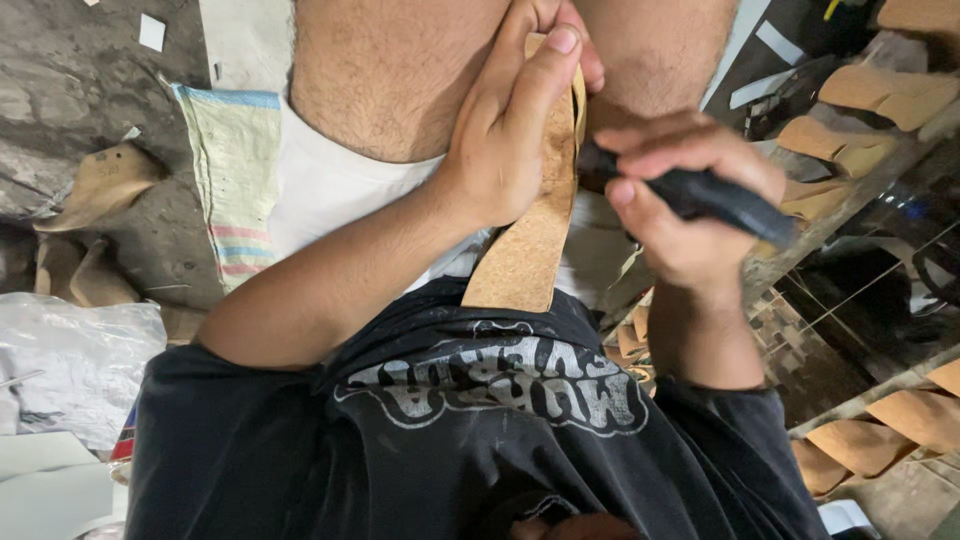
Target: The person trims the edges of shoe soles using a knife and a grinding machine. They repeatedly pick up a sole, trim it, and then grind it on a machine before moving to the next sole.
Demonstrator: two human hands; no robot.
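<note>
My left hand (510,120) grips a long tan cork-like sole piece (527,250) that stands upright between my bare knees, its lower end against my black shirt. My right hand (690,200) is closed around a dark tool with a black handle (720,200). The tool's tip meets the right edge of the sole piece near the top. The upper end of the piece is hidden behind my left fingers.
Several tan sole-shaped pieces (880,90) lie stacked on racks at the right. A striped woven sack (235,170) lies under my left leg. Brown scraps (100,180) and a clear plastic bag (70,360) rest on the dirty floor at the left.
</note>
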